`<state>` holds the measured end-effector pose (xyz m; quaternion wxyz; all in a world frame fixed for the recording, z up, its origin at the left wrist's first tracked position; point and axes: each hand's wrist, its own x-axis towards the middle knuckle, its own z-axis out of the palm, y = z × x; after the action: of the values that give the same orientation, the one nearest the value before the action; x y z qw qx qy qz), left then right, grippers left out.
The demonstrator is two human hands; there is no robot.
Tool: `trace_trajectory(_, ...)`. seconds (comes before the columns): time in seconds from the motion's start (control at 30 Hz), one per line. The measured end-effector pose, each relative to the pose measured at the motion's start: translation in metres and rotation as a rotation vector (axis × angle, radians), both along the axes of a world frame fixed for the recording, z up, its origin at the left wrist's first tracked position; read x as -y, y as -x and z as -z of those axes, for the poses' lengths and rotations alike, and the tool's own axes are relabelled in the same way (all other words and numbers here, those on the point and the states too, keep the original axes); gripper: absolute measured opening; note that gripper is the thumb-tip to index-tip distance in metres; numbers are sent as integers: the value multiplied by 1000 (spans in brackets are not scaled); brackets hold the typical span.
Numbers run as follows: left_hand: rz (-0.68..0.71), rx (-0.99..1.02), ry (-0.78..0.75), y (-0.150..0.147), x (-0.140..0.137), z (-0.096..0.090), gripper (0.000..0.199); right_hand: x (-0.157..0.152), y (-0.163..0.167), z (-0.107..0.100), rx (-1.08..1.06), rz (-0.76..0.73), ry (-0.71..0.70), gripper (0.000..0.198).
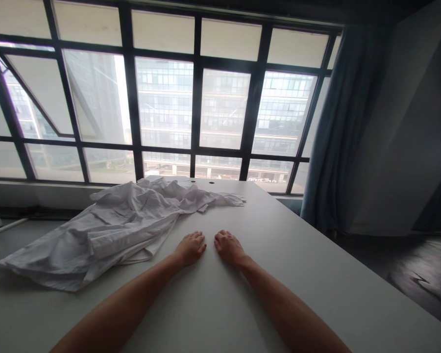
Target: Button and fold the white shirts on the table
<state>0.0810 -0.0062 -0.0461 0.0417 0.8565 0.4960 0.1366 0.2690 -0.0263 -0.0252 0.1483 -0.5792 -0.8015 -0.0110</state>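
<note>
A: Where is the edge of the counter (316,274) seen?

B: The right edge is seen well to the right of the fingers; it runs slanting from the far corner down to the near corner. The far edge is seen past the fingers, just under the big window (191,103). Past the right edge, dark floor (415,274) is seen, and a blue curtain (338,132) is hung by the window.

A: How much bare counter is seen around the fingers?

B: A wide bare part is seen to the right of the fingers, and bare counter is seen past them up to the far edge. To the left, less room is seen, for a white shirt (106,230) is laid there in a crumpled heap.

A: Where is the shirt, told from the fingers?

B: It is spread to the left of the fingers and a little beyond them. Its near hem is seen just beside the left hand (190,248), yet it is not touched. One sleeve is stretched out past the fingers toward the far edge.

A: How are the hands held?

B: Both arms are stretched forward. The left hand and the right hand (229,247) are laid palm down on the counter, close side by side but apart. The fingers are bent a little and kept together, and nothing is held in them.
</note>
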Motion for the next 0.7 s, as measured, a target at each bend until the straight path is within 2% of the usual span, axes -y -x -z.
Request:
trace_trajectory(0.13, 37, 5, 8, 6, 4, 0, 47, 0, 6, 2, 6, 26, -4, 27)
trace_trajectory(0.37, 95, -81, -49, 8, 6, -16, 43, -4, 14, 4, -9, 44, -14, 26)
trace_trajectory(0.5, 102, -87, -45, 10, 7, -15, 43, -8, 19, 2, 54, 82, -29, 28)
trace_trajectory(0.7, 89, -51, -6, 9, 8, -13, 41, -19, 3, -7, 112, -83, -10, 30)
